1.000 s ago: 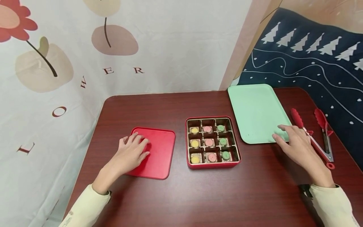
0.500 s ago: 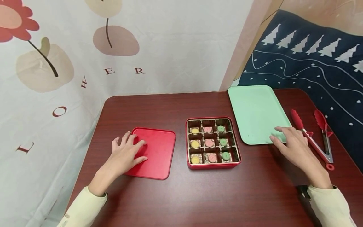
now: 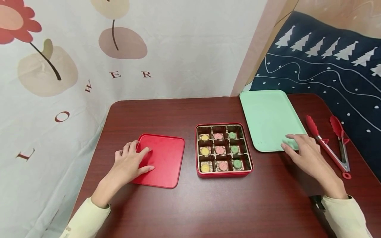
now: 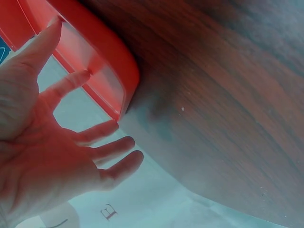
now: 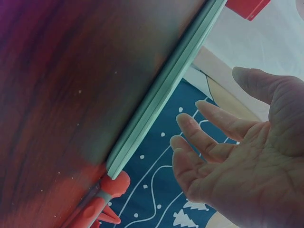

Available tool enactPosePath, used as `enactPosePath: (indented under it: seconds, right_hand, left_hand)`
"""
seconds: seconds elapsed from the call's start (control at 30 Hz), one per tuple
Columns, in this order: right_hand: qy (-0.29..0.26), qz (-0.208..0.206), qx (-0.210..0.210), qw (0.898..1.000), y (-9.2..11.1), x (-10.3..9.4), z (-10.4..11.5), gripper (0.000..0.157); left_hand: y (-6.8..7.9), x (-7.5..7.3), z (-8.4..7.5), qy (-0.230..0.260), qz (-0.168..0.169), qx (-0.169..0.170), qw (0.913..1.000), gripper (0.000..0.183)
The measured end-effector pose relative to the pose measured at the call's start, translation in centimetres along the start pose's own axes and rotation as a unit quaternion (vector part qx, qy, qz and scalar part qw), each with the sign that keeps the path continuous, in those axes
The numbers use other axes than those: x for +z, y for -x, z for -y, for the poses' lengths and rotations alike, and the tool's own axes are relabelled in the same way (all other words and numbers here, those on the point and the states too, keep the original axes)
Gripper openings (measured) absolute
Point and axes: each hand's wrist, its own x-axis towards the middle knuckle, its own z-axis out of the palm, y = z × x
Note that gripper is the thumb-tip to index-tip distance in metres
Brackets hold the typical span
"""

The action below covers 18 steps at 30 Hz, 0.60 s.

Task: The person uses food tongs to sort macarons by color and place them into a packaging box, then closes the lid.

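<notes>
On the left of the table lies a flat red square lid (image 3: 164, 158) with a raised rim. My left hand (image 3: 126, 164) is over its left side, fingers spread; in the left wrist view the thumb and index fingertips are right at the lid's inner face (image 4: 78, 50), the other fingers beyond its edge. A red box (image 3: 221, 175) with a divided gold-and-brown insert holds small round yellow, pink and green pieces (image 3: 219, 150) in columns. Over the near right corner of a mint-green tray (image 3: 269, 115) hovers my right hand (image 3: 306, 155), fingers loosely bent, holding nothing.
Red-tipped metal tongs (image 3: 333, 150) lie spread on the right, beside the tray and the right hand. The dark wooden table (image 3: 202, 208) meets a pale printed curtain (image 3: 190, 59) at the back and a navy tree-patterned cloth (image 3: 315, 69) at the right.
My left hand has drawn back leftward across the lid, its outer fingers now past the lid's left edge. My right hand has shifted slightly left. Lid, box, tray and tongs stay put.
</notes>
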Motion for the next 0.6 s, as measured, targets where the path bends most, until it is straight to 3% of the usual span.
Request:
enactPosePath:
  seconds: [0.3, 0.6]
  right_hand:
    - [0.004, -0.005, -0.003, 1.000, 0.10, -0.03, 0.26, 0.044]
    - [0.002, -0.002, -0.013, 1.000, 0.11, 0.28, 0.57, 0.042]
  left_hand:
    - [0.02, 0.28, 0.06, -0.032, 0.014, -0.027, 0.9990, 0.076]
    - [-0.01, 0.07, 0.48, -0.028, 0.025, -0.036, 0.9987, 0.080]
